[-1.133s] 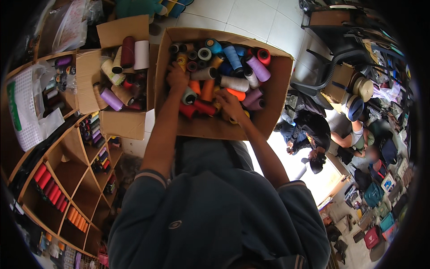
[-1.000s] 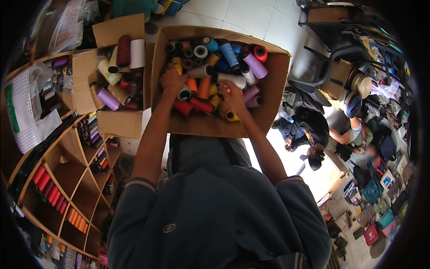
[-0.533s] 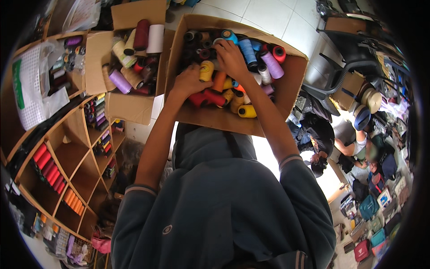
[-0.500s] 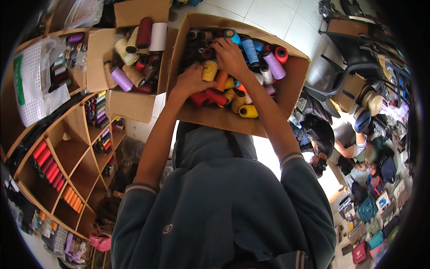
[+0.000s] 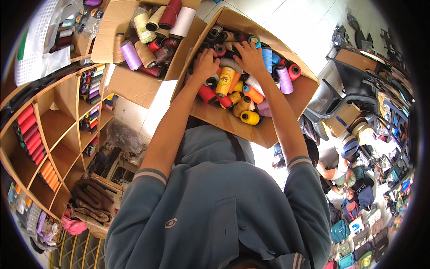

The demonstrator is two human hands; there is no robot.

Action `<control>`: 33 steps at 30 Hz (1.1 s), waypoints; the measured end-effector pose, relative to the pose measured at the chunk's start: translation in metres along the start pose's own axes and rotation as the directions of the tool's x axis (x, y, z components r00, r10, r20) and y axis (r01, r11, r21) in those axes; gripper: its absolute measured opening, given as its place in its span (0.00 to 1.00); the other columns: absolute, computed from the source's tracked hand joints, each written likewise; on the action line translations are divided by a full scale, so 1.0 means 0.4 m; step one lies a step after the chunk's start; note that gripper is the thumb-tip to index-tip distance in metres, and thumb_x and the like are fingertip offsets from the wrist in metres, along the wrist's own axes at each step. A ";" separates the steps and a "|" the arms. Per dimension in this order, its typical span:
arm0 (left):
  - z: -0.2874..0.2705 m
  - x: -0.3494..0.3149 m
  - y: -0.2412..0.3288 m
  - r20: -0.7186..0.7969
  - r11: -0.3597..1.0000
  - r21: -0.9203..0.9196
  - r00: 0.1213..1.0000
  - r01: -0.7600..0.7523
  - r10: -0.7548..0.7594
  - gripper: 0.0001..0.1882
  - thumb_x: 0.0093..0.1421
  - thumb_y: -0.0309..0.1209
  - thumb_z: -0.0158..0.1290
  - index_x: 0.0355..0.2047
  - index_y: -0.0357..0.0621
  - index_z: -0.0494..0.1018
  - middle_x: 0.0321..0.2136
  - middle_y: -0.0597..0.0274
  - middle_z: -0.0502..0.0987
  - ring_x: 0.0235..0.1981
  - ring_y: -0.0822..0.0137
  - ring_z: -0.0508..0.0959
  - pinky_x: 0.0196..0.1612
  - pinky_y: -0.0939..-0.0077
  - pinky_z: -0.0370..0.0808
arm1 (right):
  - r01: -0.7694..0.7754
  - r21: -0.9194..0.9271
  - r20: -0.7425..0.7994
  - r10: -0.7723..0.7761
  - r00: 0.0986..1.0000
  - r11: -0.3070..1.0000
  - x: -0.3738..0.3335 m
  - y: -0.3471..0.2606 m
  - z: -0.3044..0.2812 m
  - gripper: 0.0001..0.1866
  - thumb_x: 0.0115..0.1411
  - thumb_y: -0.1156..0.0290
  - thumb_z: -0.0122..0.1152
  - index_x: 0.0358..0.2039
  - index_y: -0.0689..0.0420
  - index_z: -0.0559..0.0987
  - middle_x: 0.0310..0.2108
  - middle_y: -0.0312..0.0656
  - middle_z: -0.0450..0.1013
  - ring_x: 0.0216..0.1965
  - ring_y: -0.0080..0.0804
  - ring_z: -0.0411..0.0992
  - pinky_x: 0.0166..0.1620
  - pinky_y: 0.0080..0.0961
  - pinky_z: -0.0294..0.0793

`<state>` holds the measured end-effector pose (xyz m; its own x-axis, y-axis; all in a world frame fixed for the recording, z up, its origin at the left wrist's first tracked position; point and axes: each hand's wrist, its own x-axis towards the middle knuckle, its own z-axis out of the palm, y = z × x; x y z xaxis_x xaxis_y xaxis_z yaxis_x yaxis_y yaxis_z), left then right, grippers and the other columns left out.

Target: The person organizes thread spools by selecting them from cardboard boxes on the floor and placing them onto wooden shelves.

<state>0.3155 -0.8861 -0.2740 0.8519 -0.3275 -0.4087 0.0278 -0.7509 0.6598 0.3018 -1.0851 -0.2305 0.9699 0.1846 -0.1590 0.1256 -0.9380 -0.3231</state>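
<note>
Yellow spool (image 5: 225,82) lay uncovered in the carton (image 5: 291,106): your left hand (image 5: 206,64) had slid off it to the far spools (image 5: 219,50), near your right hand (image 5: 251,58); fingers bent, grip impossible to tell, attention seemingly on that end.

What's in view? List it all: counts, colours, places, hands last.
Large cardboard box: one, brown, before the person
Thread spools: many, mixed colours, in that box
Smaller cardboard box: one, brown, left, holding more spools
Shelf unit: one, brown wood, far left
Chair: one, black, right
Bags: many, mixed colours, lower right
Floor: one, white tiled, top
Other person: at least one, light clothing, right
Left hand: one, bare, over spools
Right hand: one, bare, over spools
</note>
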 end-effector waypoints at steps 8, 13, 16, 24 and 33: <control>-0.033 -0.017 0.127 -0.016 0.812 0.367 0.870 -0.454 0.493 0.27 0.52 0.29 0.55 0.54 0.53 0.67 0.56 0.59 0.63 0.56 0.53 0.63 0.50 0.57 0.68 | -0.215 0.372 -0.087 0.264 0.961 0.903 -0.149 0.082 0.093 0.21 0.49 0.80 0.53 0.47 0.60 0.75 0.49 0.53 0.69 0.47 0.54 0.69 0.50 0.43 0.69; -0.003 0.018 0.159 0.202 0.701 0.413 0.809 -0.581 0.552 0.28 0.50 0.31 0.57 0.54 0.56 0.68 0.61 0.60 0.59 0.56 0.54 0.63 0.51 0.52 0.67 | -0.086 0.686 -0.081 0.194 0.978 0.723 -0.166 -0.022 0.080 0.26 0.47 0.86 0.47 0.50 0.59 0.73 0.53 0.53 0.67 0.55 0.54 0.66 0.56 0.40 0.67; -0.014 0.027 0.162 0.223 0.751 0.421 0.860 -0.510 0.459 0.26 0.48 0.34 0.59 0.50 0.52 0.71 0.63 0.60 0.57 0.59 0.53 0.61 0.53 0.49 0.67 | -0.269 0.768 0.051 0.364 0.930 0.582 -0.175 -0.008 0.090 0.26 0.49 0.86 0.47 0.52 0.61 0.71 0.54 0.56 0.65 0.55 0.54 0.66 0.55 0.41 0.68; -0.030 -0.022 0.068 0.253 0.669 0.560 0.870 -0.488 0.423 0.14 0.56 0.36 0.53 0.41 0.43 0.74 0.64 0.54 0.55 0.63 0.50 0.57 0.52 0.43 0.68 | -0.439 0.478 -0.062 0.528 0.847 0.760 -0.105 0.063 0.110 0.24 0.47 0.79 0.57 0.48 0.62 0.69 0.50 0.53 0.63 0.48 0.57 0.68 0.50 0.45 0.71; -0.049 -0.188 -0.004 0.100 0.950 0.264 0.984 -0.168 0.147 0.25 0.62 0.40 0.47 0.57 0.44 0.64 0.62 0.47 0.58 0.57 0.42 0.64 0.56 0.48 0.65 | -0.319 0.738 -0.014 0.486 0.874 0.595 -0.166 0.095 0.074 0.14 0.47 0.74 0.64 0.35 0.59 0.72 0.41 0.48 0.68 0.41 0.46 0.72 0.43 0.37 0.74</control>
<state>0.2617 -0.8490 -0.2322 0.7898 -0.4901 -0.3688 -0.2550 -0.8092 0.5293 0.2361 -1.1243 -0.2599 0.9116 -0.2980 -0.2831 -0.3887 -0.4006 -0.8297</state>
